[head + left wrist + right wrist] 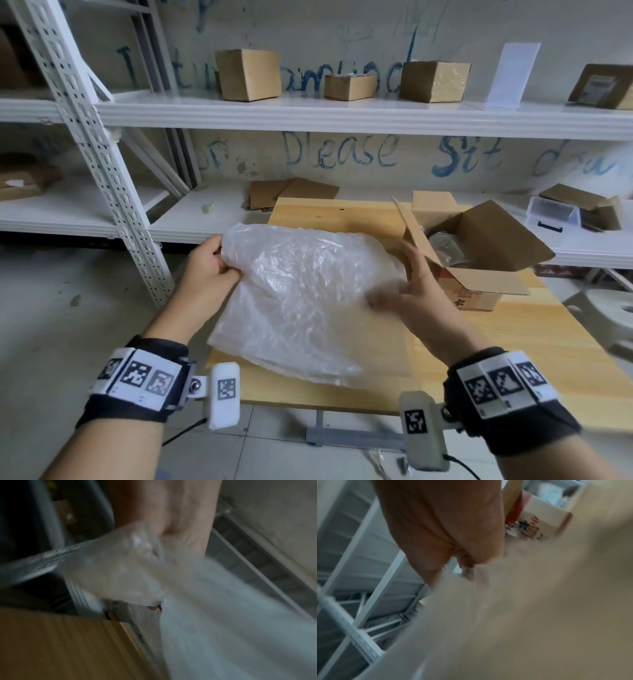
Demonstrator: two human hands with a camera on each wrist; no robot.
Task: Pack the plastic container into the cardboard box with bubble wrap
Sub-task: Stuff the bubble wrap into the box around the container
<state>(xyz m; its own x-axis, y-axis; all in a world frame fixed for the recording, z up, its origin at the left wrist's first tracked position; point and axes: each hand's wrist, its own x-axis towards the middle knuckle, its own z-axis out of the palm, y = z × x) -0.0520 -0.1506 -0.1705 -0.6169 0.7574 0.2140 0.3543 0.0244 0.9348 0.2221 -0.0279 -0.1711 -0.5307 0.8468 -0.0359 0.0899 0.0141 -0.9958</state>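
1. Plastic container [445, 247]: I judge it is the clear, lidded thing already sitting inside the open cardboard box [479, 274], though only its top shows past the flaps and I can't be certain it is the one.
2. The box stands on the wooden table [513, 329] with all its flaps up, so nothing is closed yet.
3. Bubble wrap [301, 301] is a big crumpled sheet just left of the box, partly lifted off the table.
4. My left hand [212, 267] pinches the sheet's far corner, the one farthest from the box, thumb on top and fingers curled under; the left wrist view shows the film bunched in that grip.
5. My right hand [407, 294] is at the sheet's edge nearest the box, fingers spread and fairly straight. It is blurred, and I cannot tell whether it has caught the film or only touches it.
6. Done, as I read it: container in the box.
7. Left to do: carry the wrap over to the box, tuck it in around or over the container, then fold the flaps shut.
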